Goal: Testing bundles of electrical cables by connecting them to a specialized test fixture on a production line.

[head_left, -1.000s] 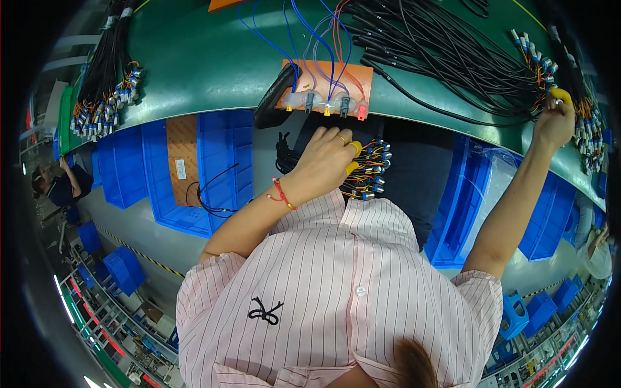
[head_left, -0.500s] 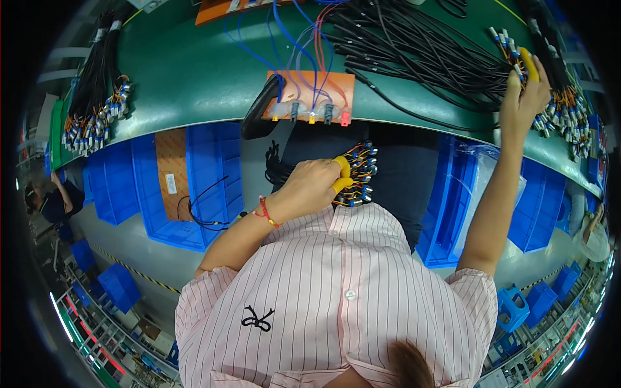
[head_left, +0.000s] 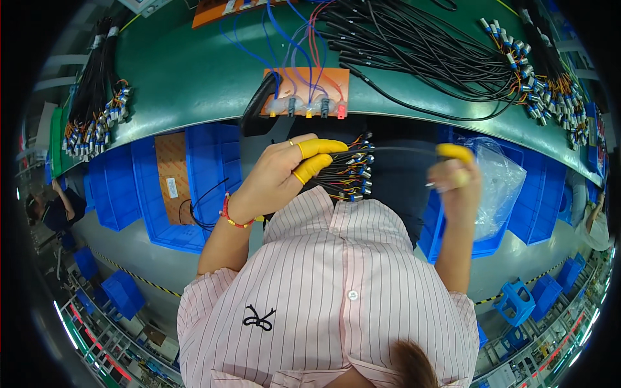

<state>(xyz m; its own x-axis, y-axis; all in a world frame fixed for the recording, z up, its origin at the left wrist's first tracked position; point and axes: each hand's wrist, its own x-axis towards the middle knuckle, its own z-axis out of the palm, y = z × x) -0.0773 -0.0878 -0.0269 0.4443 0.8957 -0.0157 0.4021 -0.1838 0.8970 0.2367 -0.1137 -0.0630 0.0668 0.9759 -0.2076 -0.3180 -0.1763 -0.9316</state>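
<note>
My left hand (head_left: 279,176), with yellow finger cots on two fingers, grips a bundle of black cables with metal-tipped coloured wire ends (head_left: 349,173) in front of my chest. My right hand (head_left: 454,178), also with a yellow cot, holds a single black cable (head_left: 404,149) that runs over to the bundle. Both hands hover below the edge of the green workbench (head_left: 194,84).
An orange test fixture (head_left: 304,94) with blue and red leads sits at the bench edge. A large heap of black cables (head_left: 427,45) fills the bench's right side and another bunch (head_left: 97,103) lies at the left. Blue bins (head_left: 116,187) stand below, one with a plastic bag (head_left: 498,181). Another person (head_left: 58,210) is at far left.
My right hand has come down from the cable heap at the bench's right, bringing one black cable to the bundle. My left hand has stayed in place with the bundle.
</note>
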